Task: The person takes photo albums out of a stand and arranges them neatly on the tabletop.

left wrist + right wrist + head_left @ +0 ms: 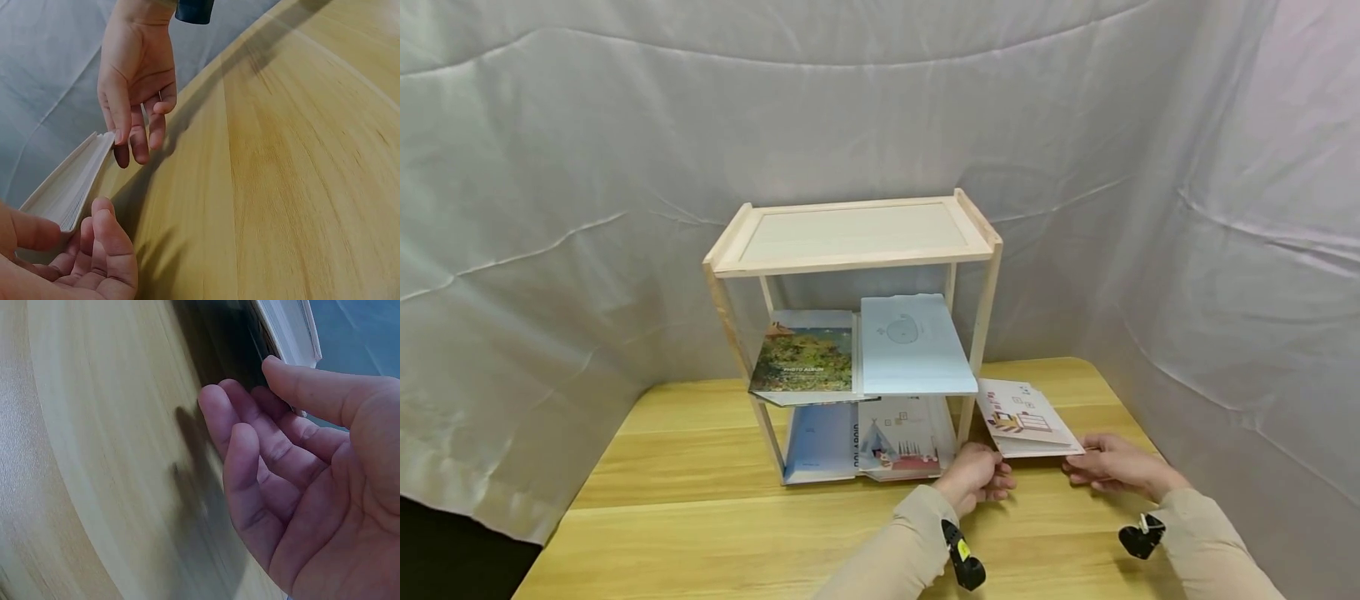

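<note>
To the right of a wooden shelf, a white book (1026,417) with a drawn room scene on its cover is held a little off the table. My left hand (973,479) pinches its near left corner, thumb on top and fingers underneath. At the near right corner my right hand (1112,467) pinches the book between thumb and fingers. The left wrist view shows the page edges of the book (72,178) between both hands. In the right wrist view the thumb lies on the edge of the book (290,328), the other fingers loosely bent below.
The two-tier wooden shelf (850,265) stands left of the hands. Its middle level bears a photo album (805,354) and a pale blue book (913,342). On the bottom level lie a blue book (823,442) and a teepee-picture book (898,442). Grey curtains (865,117) surround the table (700,533).
</note>
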A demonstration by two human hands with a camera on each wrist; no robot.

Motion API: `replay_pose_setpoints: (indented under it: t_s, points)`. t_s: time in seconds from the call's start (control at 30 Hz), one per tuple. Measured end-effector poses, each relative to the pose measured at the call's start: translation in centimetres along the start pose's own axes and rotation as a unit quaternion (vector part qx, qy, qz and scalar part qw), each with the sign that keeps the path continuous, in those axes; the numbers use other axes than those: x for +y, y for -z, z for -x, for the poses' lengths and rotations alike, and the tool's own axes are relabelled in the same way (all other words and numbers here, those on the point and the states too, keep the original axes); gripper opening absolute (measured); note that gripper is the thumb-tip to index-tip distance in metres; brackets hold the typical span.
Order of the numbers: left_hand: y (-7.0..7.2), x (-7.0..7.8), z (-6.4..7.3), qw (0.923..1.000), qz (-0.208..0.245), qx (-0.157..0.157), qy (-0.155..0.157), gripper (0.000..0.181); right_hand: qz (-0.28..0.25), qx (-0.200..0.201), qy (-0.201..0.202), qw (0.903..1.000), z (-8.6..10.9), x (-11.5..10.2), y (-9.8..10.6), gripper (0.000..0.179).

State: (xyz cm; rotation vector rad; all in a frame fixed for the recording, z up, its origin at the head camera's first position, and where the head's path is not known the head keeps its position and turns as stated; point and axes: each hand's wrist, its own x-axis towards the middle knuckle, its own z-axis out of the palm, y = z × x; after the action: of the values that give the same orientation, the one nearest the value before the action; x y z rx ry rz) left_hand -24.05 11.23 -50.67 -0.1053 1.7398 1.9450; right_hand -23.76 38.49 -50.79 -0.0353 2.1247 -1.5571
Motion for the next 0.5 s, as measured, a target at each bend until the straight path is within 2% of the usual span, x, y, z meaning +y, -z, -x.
replay_pose_setpoints:
  t_s: [0.23, 0.5]
  points:
    - [0.03, -0.18, -0.10, 0.9999, -0.008, -0.001, 0.012, 0.017, 0.005, 0.001, -0.019, 0.9998, 0.05, 0.16, 0.03, 0.032]
    - [0.52, -0.64, -0.48, 0.9992, 0.000, -0.024, 0.031, 0.024, 0.031, 0.001, -0.020, 0.9993, -0.02, 0.14, -0.13, 0.035]
